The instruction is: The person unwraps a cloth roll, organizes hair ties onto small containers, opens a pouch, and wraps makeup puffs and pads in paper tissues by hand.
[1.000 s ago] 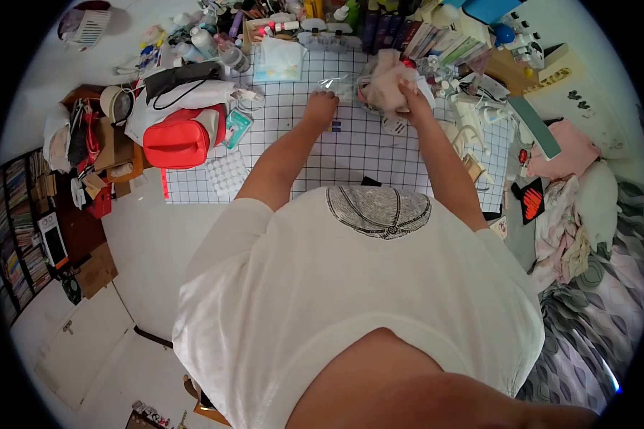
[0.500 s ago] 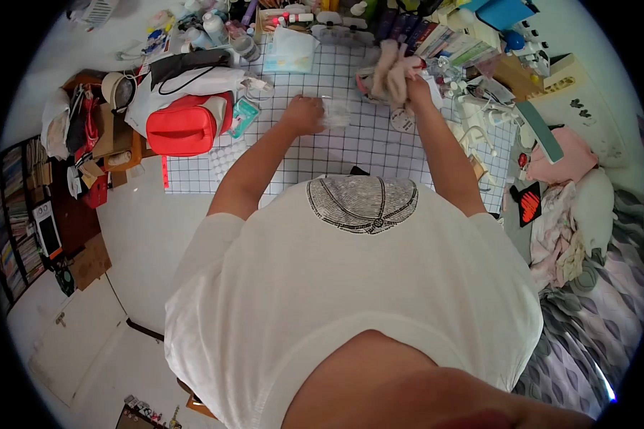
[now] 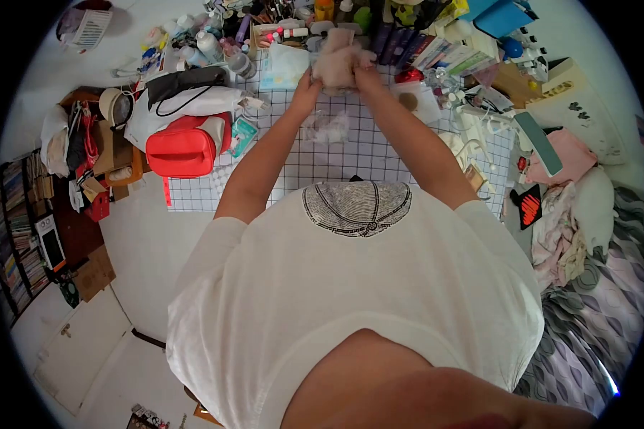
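A fluffy pale-pink plush item (image 3: 336,68) is held up between both hands at the far side of the grid-patterned table cloth (image 3: 322,163). My left hand (image 3: 307,90) grips its left side, the fingers partly hidden by it. On the right side, my right hand (image 3: 366,76) is closed on the same fluffy item. Between my forearms lies a crumpled clear plastic packet (image 3: 327,129), touched by neither hand. Left of my left hand is a pale blue-and-white packet (image 3: 285,66).
A red case (image 3: 182,150) and a teal packet (image 3: 242,136) sit at the left. Bottles (image 3: 209,46) and a row of books (image 3: 444,53) line the back. To the right are a flat packet with a round brown piece (image 3: 408,101) and a white-and-green lamp (image 3: 539,139).
The fluffy pink item has moved left and toward the back centre with my right hand. My left hand has left the clear packet and taken hold of the pink item.
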`<state>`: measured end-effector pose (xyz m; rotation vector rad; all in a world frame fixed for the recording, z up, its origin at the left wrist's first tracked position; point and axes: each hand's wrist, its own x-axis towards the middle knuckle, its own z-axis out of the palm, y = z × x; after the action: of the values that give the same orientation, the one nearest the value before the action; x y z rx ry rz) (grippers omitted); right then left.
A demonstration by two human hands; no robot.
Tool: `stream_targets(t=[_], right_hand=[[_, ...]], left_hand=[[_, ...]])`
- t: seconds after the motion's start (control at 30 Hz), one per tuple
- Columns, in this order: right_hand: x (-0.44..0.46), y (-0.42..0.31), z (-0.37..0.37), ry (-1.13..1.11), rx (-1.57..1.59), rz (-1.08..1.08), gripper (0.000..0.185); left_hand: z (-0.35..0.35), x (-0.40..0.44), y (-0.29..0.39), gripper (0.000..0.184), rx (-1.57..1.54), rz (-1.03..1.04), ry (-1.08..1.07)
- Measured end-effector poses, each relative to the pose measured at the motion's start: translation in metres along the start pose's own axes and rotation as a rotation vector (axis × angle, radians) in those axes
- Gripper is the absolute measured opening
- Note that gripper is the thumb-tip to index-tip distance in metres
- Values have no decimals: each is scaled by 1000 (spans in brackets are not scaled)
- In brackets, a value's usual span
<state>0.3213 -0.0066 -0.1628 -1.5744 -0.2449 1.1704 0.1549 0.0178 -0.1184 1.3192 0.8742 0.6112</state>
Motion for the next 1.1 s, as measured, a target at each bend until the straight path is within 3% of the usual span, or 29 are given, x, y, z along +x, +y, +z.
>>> stream_targets(t=[0.17,0.27,0.37,0.47,0.57,0.67,0.77,0.87,0.97,1.1], right_hand=[[-64,-55,4,-109,12,155,47],[-66,-42,-7,-14,60,170,49],[-68,-30,-30,18,-11,98,42],[-75,-1,-63,-3,22,80,35],[-90,31,-89,-55,-77,223,31],[-105,63,-95,-152,-212,250,33],[-123,75,-83,-110,-312,165,42],[-118,93,-75,-119,-609,-52,55],[-118,102,-70,-57,-604,-187,57],[-108,95,-81,-229,-321,-27,34]], left_hand=[[-12,10,-36,46,44,74,105],[-21,3,-60,40,315,-35,141],[-29,-13,-78,38,571,-83,39],[-19,-43,-60,43,1010,-55,77],[-12,-66,-57,45,1121,9,179],[-17,-61,-79,41,1029,-212,41],[-22,-58,-92,29,885,-184,-51],[-23,-57,-112,18,606,-86,22],[-21,-56,-98,13,136,-262,-117],[-12,-65,-51,20,-165,-394,-38]])
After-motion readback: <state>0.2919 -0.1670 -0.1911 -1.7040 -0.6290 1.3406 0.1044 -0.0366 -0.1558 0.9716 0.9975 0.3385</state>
